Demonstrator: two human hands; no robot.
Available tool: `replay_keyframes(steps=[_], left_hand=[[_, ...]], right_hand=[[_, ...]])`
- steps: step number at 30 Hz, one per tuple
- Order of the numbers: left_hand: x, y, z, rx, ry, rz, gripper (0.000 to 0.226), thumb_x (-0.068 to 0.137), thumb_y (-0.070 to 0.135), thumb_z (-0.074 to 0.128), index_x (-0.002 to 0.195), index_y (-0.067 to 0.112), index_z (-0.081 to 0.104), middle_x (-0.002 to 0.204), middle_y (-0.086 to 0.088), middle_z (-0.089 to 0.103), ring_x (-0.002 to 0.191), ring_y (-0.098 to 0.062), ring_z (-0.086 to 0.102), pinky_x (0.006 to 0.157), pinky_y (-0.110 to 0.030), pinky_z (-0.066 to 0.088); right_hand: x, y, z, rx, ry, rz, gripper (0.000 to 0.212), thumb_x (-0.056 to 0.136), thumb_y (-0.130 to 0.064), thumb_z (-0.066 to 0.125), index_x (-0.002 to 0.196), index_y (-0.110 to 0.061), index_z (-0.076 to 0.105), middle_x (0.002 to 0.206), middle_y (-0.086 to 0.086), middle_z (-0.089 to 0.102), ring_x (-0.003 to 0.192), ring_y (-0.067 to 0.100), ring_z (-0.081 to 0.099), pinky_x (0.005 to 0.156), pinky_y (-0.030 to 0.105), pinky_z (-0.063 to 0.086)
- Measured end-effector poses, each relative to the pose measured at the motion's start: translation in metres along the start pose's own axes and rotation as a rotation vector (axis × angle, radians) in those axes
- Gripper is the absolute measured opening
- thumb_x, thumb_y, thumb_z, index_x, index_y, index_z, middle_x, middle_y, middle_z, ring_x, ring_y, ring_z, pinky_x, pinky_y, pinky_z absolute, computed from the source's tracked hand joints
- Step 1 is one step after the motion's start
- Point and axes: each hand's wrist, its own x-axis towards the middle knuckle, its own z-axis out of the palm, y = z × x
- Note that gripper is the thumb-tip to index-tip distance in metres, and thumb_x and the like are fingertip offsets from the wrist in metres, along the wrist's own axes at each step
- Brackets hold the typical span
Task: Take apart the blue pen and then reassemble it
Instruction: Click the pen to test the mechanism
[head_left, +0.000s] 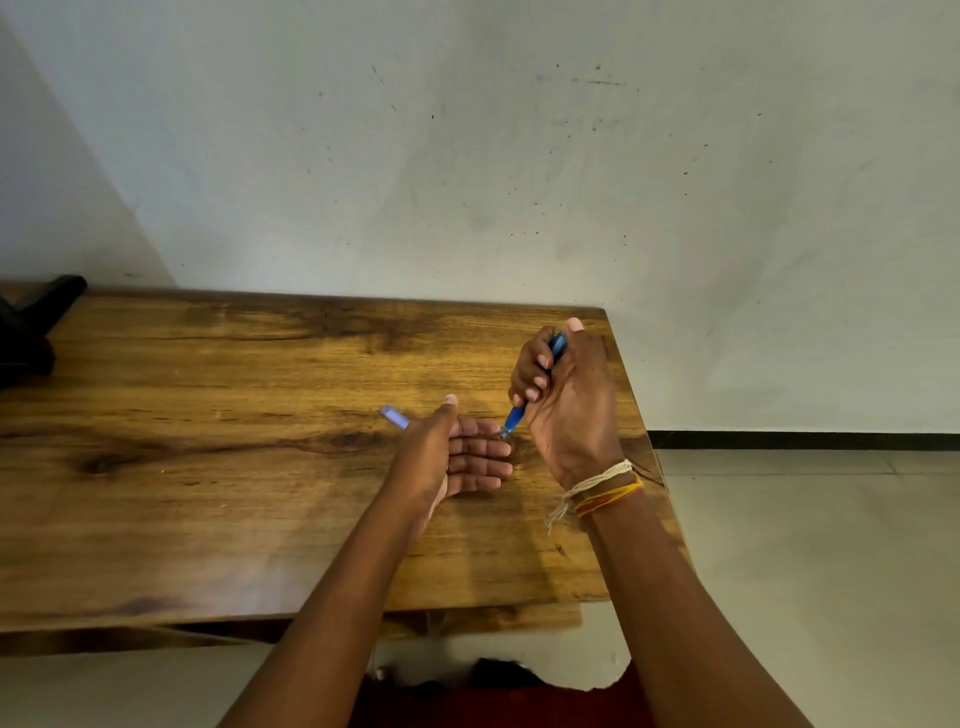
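Left hand (457, 457) open, palm up, under blue pen (517, 415) tip; right hand (566, 400) fisted round pen, tilted.

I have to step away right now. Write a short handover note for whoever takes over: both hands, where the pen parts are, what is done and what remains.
Right hand: fist closed around the blue pen, held tilted with its tip pointing down toward the left palm.
Left hand: open, palm up, cupped just under the pen tip, holding nothing that can be seen.
Cap: a pale blue piece lies on the wooden table just beyond the left hand.
Done: cap appears to be off.
Left: whether the refill or tip is out yet cannot be told. Probably finish taking the pen apart, then put it back together with the cap.
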Motion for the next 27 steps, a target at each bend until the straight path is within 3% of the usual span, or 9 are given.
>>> replay_keyframes(steps=[27], left_hand=[[0.003, 0.000, 0.006, 0.034, -0.025, -0.022, 0.062, 0.102, 0.042, 0.022, 0.104, -0.004, 0.064, 0.091, -0.022, 0.070, 0.065, -0.024, 0.070, 0.055, -0.027, 0.057]], right_hand=[[0.006, 0.000, -0.025, 0.241, 0.038, 0.017, 0.046, 0.092, -0.051, 0.032, 0.063, -0.016, 0.040, 0.052, -0.003, 0.033, 0.050, 0.012, 0.028, 0.054, 0.028, 0.027]])
